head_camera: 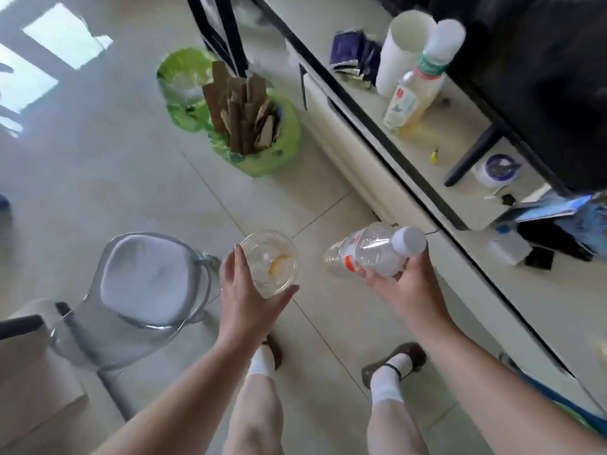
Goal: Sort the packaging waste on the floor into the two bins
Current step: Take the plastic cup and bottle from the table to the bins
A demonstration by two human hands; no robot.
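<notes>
My left hand point(243, 290) grips a clear plastic cup point(272, 262) with a yellow bit at its bottom, held upright over the floor tiles. My right hand point(402, 284) holds a clear plastic bottle point(371, 252) with a white cap and a red-and-white label, lying tilted with its cap to the right. Farther ahead stand two bins lined with green bags. The near bin point(279, 149) is stuffed with upright brown cardboard strips point(239, 113). The far bin point(179, 80) behind it holds pale, clear items that I cannot make out.
A transparent chair with a grey cushion point(147, 277) stands at my left. A low white cabinet point(387, 178) with a black edge runs along the right, carrying bottles, a white cup stack point(405, 50) and small clutter. My feet point(394, 362) stand on pale tiles.
</notes>
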